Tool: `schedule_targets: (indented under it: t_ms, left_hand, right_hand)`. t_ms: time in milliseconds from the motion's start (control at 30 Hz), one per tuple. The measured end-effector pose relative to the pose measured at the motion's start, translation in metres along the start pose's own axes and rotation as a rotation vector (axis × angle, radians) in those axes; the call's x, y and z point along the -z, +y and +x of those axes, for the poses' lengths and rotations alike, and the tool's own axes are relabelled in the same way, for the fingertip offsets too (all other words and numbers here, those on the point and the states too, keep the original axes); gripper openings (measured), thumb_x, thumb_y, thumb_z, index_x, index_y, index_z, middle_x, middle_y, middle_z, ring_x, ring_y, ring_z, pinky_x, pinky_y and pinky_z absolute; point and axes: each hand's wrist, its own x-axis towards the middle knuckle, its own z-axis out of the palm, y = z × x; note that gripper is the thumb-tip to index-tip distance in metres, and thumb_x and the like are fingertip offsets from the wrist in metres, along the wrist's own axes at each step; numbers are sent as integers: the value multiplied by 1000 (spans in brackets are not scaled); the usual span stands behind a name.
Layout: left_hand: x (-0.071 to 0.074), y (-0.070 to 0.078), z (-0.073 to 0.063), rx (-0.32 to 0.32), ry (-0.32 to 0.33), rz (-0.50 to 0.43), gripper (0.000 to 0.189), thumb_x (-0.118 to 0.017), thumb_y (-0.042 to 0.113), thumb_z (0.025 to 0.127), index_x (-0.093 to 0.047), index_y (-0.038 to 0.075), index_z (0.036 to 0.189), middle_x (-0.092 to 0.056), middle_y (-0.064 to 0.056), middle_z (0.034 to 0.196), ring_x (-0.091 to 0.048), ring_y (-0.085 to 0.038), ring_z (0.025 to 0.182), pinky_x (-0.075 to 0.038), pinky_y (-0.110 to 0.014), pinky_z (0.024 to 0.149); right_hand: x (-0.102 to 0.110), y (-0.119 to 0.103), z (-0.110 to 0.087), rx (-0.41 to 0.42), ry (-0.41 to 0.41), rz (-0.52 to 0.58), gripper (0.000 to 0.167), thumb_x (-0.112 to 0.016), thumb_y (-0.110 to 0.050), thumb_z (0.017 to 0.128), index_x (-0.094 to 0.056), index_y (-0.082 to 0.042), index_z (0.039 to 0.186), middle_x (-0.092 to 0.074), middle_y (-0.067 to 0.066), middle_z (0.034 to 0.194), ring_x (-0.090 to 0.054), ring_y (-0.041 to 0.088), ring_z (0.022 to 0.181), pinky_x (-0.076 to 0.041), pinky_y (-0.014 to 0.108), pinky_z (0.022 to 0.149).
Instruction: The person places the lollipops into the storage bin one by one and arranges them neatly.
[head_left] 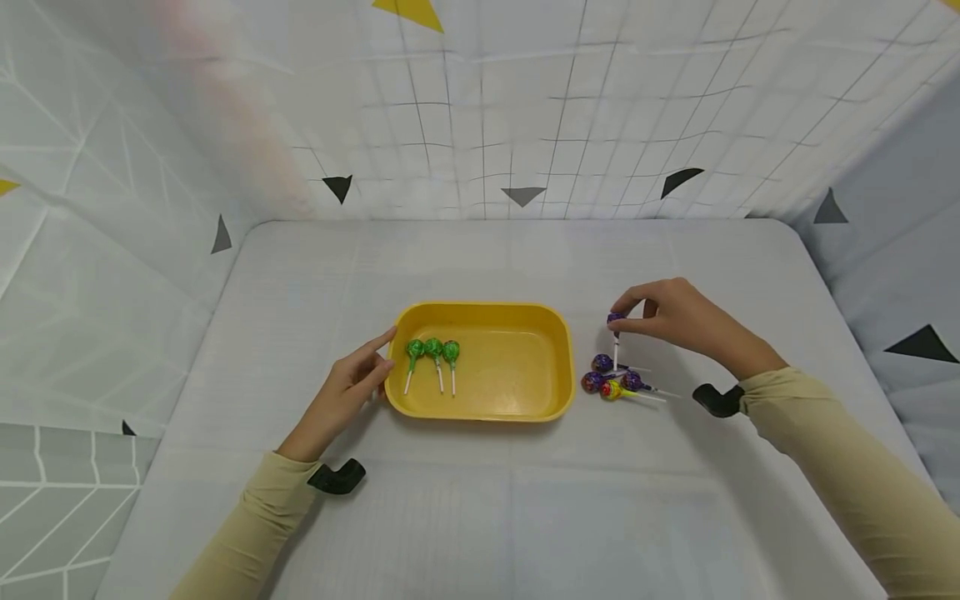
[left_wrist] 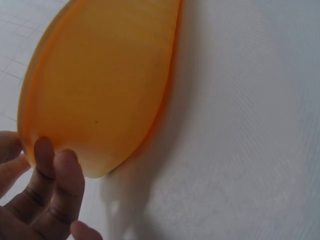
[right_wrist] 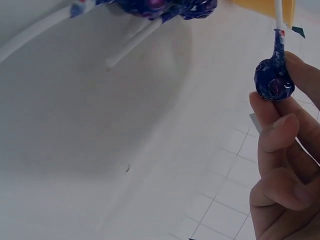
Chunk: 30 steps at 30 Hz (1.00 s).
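A purple-wrapped lollipop [head_left: 616,322] is pinched by its head between the thumb and fingers of my right hand [head_left: 681,315], its white stick pointing down. In the right wrist view the wrapped head [right_wrist: 273,80] sits at the fingertips. Just below lie several lollipops, among them a purple one [head_left: 592,382] and a yellow-and-red one [head_left: 611,390]. My left hand [head_left: 347,392] rests its fingers against the left end of a yellow tray [head_left: 517,413]; the left wrist view shows fingertips on the tray's outer wall [left_wrist: 100,100]. Inside, green lollipops [head_left: 434,348] lie in a row at the left.
A white-covered table [head_left: 480,508] carries everything. White sheets with grid lines [head_left: 480,125] hang behind it, and further sheets stand at both sides. Dark cameras [head_left: 337,477] are worn at the wrists.
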Motion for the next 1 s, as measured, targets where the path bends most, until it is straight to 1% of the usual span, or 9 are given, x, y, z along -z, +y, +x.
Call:
schedule_targets:
  t_ms: [167,333,633,800,1000]
  left_hand:
    - [0,-1,0,-2,3,3,52,-54,28,109,-42,26,159,-62,-13,91,-60,-32,77,-52,-30,69]
    - [0,-2,0,-6,4,1,52,-55,28,109,-42,25,159,-61,-12,91,-60,-33,77,-52,-30,68]
    - [0,1,0,-13,1,0,52,-54,27,109,-41,23,160,-61,-10,91,-60,-34,77,-52,-31,69]
    - [0,2,0,-12,-3,-3,52,-54,27,109,-41,22,160,-61,-10,91,-60,-34,78,-53,-31,70]
    - [1,4,0,-13,-5,-9,53,-54,26,109,-41,21,160,-61,-10,91,-60,-35,78,-53,-31,70]
  right_hand:
    - [1,-10,4,3,21,21,19,-81,-31,91,-79,-20,107,-77,-3,99,-55,19,71,-47,27,55]
    - [2,-22,9,4,24,32,18,-82,-31,91,-79,-21,105,-76,-4,97,-55,19,73,-47,27,55]
    - [2,-36,18,44,34,65,15,-82,-33,91,-79,-25,103,-76,-7,98,-58,18,76,-50,28,59]
    - [1,-44,23,80,33,69,18,-81,-36,91,-79,-24,104,-76,-7,98,-59,17,76,-50,28,59]
    - [2,-54,28,105,5,74,23,-80,-39,91,-79,-22,106,-77,-5,100,-61,16,76,-52,28,61]
